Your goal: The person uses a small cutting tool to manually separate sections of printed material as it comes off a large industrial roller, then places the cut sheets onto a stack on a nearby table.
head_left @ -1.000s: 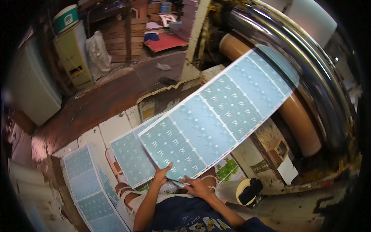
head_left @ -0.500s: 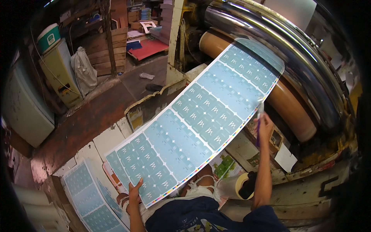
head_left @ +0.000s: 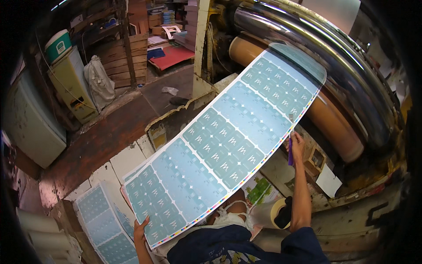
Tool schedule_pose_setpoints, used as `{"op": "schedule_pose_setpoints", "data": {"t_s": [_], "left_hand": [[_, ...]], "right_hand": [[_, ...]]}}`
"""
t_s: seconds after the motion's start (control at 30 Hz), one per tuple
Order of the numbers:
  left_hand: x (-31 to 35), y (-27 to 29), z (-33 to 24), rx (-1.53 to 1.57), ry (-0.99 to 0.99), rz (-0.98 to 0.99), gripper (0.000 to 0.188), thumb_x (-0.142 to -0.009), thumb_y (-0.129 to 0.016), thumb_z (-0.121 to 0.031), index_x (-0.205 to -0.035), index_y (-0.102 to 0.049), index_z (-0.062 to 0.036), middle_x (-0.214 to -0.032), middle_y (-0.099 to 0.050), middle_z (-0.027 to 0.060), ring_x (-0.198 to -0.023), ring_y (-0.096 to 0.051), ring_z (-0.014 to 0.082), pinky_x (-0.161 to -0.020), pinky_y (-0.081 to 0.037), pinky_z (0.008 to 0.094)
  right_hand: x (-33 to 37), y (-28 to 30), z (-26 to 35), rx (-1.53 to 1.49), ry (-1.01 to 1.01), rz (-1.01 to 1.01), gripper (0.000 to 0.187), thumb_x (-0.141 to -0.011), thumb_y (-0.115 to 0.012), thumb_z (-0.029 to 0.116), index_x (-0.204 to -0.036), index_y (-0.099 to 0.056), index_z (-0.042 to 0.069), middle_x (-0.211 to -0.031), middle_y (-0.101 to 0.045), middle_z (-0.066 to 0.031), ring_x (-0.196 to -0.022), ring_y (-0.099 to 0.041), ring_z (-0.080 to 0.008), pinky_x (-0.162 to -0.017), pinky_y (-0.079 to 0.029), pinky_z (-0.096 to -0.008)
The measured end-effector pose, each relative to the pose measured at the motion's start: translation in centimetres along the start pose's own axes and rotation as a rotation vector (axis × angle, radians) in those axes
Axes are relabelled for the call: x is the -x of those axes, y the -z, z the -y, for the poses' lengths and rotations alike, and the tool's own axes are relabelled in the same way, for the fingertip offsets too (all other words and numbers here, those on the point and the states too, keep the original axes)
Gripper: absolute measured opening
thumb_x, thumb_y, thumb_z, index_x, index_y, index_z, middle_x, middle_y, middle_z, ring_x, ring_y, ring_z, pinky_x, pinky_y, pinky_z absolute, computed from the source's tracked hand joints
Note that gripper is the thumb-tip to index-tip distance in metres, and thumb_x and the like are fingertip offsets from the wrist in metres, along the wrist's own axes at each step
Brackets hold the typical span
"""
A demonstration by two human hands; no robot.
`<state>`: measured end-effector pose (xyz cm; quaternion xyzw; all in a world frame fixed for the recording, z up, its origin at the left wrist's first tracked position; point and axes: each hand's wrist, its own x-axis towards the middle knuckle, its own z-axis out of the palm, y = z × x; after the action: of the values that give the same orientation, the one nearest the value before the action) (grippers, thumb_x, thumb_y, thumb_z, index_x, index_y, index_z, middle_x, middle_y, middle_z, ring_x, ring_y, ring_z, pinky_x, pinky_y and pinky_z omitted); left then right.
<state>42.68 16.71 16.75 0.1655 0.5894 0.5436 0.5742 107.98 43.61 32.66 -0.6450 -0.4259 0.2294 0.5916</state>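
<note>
A long printed sheet [head_left: 211, 145], with teal and light-blue blocks and a strip of colour patches along one edge, comes down from the machine's rollers toward my lap. My left hand [head_left: 140, 229] grips its near-left edge, thumb on top and fingers hidden underneath. By the sheet's right edge, my right hand [head_left: 298, 147] is closed around a purple-handled cutter [head_left: 290, 152]. The cutter's silvery end points up and overlaps the sheet's edge; whether it touches the sheet I cannot tell. Similar printed sheets [head_left: 107, 226] lie at the lower left.
Ahead on the right stand a large chrome roller [head_left: 316, 48] and a brown roller [head_left: 338, 127]. A wooden box [head_left: 315, 159] and a white card [head_left: 328, 180] sit right of my right hand. A cardboard tube [head_left: 278, 211] is beside my leg. Farther left stands a cabinet [head_left: 72, 83] bearing a green-and-white cooler [head_left: 58, 46].
The printed sheet has slid down and left, with my left hand on its edge. My right hand has shifted slightly left and down, and the cutter's silvery end now overlaps the sheet's edge.
</note>
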Motion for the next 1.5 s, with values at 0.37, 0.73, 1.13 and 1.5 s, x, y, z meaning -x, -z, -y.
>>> {"op": "schedule_pose_setpoints", "data": {"t_s": [0.37, 0.73, 1.13, 1.5], "left_hand": [[1.6, 1.6, -0.2, 0.041, 0.042, -0.249, 0.037, -0.081, -0.072, -0.004, -0.115, -0.057, -0.0005, -0.101, -0.066, 0.0106, -0.085, -0.065, 0.0202, -0.072, -0.055, 0.0330], [2.4, 9.7, 2.6, -0.006, -0.048, -0.193, 0.037, -0.083, -0.071, -0.002, -0.113, -0.049, 0.0000, -0.100, -0.063, 0.0106, -0.084, -0.064, 0.0203, -0.071, -0.056, 0.0357], [-2.0, 4.6, 0.2, -0.131, 0.005, -0.293, 0.047, -0.082, -0.073, -0.003, -0.121, -0.047, 0.0002, -0.108, -0.061, 0.0128, -0.095, -0.061, 0.0231, -0.080, -0.053, 0.0362], [-14.1, -3.6, 5.3, -0.081, -0.071, -0.276, 0.051, -0.081, -0.068, 0.004, -0.127, -0.047, -0.0003, -0.105, -0.064, 0.0113, -0.085, -0.063, 0.0222, -0.074, -0.053, 0.0361]], "right_hand": [[-2.5, -0.6, 4.0, 0.908, 0.870, -0.127, 0.079, -0.069, -0.063, -0.011, -0.137, -0.050, 0.026, -0.139, -0.048, -0.0121, -0.092, -0.064, -0.0308, -0.071, -0.053, -0.0383], [-4.0, 1.0, 2.2, 0.723, 0.534, 0.348, 0.064, -0.062, -0.051, -0.006, -0.120, -0.066, 0.020, -0.126, -0.058, -0.0182, -0.082, -0.070, -0.0280, -0.070, -0.054, -0.0327], [-0.3, -0.5, 0.6, 0.560, 0.420, 0.375, 0.057, -0.066, -0.049, -0.004, -0.117, -0.068, 0.014, -0.119, -0.060, -0.0245, -0.052, -0.063, -0.0167, -0.053, -0.049, -0.0284], [4.3, -1.3, 1.5, 0.426, 0.354, 0.406, 0.056, -0.067, -0.049, -0.005, -0.117, -0.067, 0.011, -0.121, -0.059, -0.0248, -0.062, -0.066, -0.0228, -0.056, -0.049, -0.0307]]}}
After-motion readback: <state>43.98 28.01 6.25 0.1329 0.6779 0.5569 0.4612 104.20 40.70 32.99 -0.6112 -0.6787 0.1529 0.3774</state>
